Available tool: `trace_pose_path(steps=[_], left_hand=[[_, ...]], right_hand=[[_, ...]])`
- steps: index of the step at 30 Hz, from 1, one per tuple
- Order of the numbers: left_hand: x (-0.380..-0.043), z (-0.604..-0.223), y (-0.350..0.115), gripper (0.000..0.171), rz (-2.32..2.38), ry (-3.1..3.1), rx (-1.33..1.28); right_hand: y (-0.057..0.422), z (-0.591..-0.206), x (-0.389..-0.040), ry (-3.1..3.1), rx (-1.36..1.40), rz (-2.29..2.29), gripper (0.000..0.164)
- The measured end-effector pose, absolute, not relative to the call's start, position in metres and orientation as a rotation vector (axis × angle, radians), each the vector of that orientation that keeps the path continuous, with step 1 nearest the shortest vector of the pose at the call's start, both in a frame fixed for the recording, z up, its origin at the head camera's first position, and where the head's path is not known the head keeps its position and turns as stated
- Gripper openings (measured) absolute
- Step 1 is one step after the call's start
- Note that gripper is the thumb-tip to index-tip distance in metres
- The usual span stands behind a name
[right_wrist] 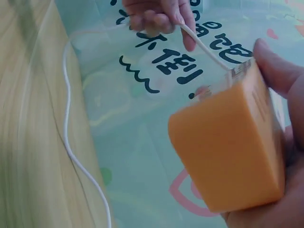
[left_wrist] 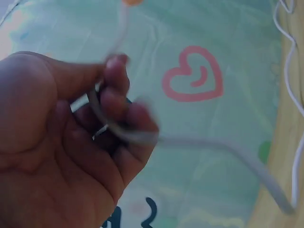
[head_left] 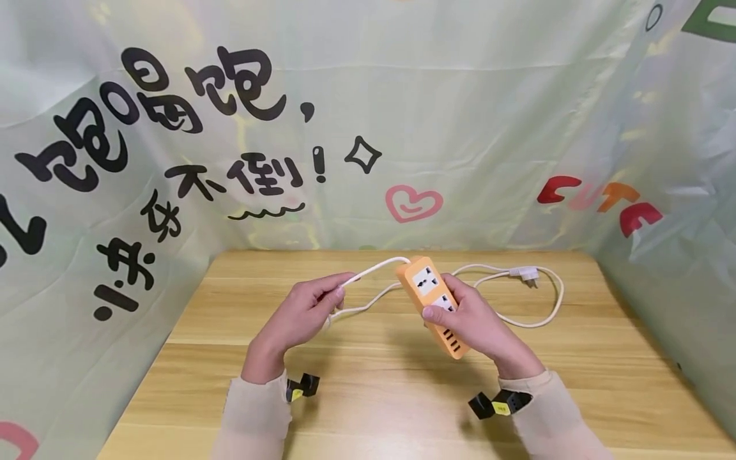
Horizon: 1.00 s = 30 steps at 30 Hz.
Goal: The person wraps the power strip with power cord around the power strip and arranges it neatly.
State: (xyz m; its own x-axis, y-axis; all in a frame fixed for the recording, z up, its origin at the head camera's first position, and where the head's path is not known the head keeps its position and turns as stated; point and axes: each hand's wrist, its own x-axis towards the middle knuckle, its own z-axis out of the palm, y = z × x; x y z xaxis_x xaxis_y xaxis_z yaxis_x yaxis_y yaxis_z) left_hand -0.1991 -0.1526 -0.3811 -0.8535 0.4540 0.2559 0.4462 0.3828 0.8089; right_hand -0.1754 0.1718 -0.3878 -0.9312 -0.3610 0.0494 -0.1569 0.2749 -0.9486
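An orange power strip [head_left: 427, 276] with white socket faces is gripped by my right hand [head_left: 468, 316], thumb across its front, tilted above the table. From its top end a white cord [head_left: 376, 265] arcs over to my left hand [head_left: 307, 310], which pinches it between thumb and forefinger. In the left wrist view the cord [left_wrist: 204, 142] runs on through the curled fingers and out past them. The right wrist view shows the strip's orange end [right_wrist: 223, 152] close up, with the left hand [right_wrist: 159, 16] on the cord beyond.
On the wooden table [head_left: 230, 409] the rest of the cord lies in a loose loop at the right, its white plug [head_left: 524, 273] resting there. A printed pale green cloth [head_left: 460, 128] stands around the table's back and sides. Small black cameras [head_left: 500, 404] sit on both wrists.
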Motion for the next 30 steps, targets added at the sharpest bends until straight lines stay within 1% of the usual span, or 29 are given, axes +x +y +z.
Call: trace_pose_path(steps=[3, 7, 11, 14, 18, 21, 24, 30], left_hand=[[-0.203, -0.386, -0.154, 0.036, 1.532, 2.507, 0.834], [-0.209, -0.391, -0.155, 0.025, 1.527, 2.542, 0.752], [-0.214, -0.395, -0.160, 0.039, 1.682, 2.393, 0.755], [-0.213, -0.394, -0.166, 0.032, 1.737, 2.254, 0.810], [-0.209, -0.391, -0.168, 0.023, 1.528, 2.346, 0.825], [-0.208, -0.390, -0.165, 0.018, 1.291, 2.495, 0.776], [-0.208, -0.392, -0.161, 0.016, 1.077, 2.649, 0.665], [-0.207, -0.394, -0.146, 0.019, 0.775, 2.878, 0.442]], right_hand=[[0.171, -0.388, -0.173, 2.190, -0.571, -1.825, 0.047], [0.171, -0.388, -0.170, 2.039, -0.634, -1.880, 0.041], [0.174, -0.385, -0.168, 2.056, -0.630, -1.930, 0.040], [0.178, -0.382, -0.167, 2.067, -0.634, -1.960, 0.038], [0.181, -0.381, -0.165, 2.065, -0.696, -1.930, 0.038], [0.180, -0.382, -0.165, 2.079, -0.786, -1.830, 0.037], [0.173, -0.385, -0.166, 2.197, -0.870, -1.613, 0.037], [0.152, -0.391, -0.159, 2.447, -0.998, -1.125, 0.035]])
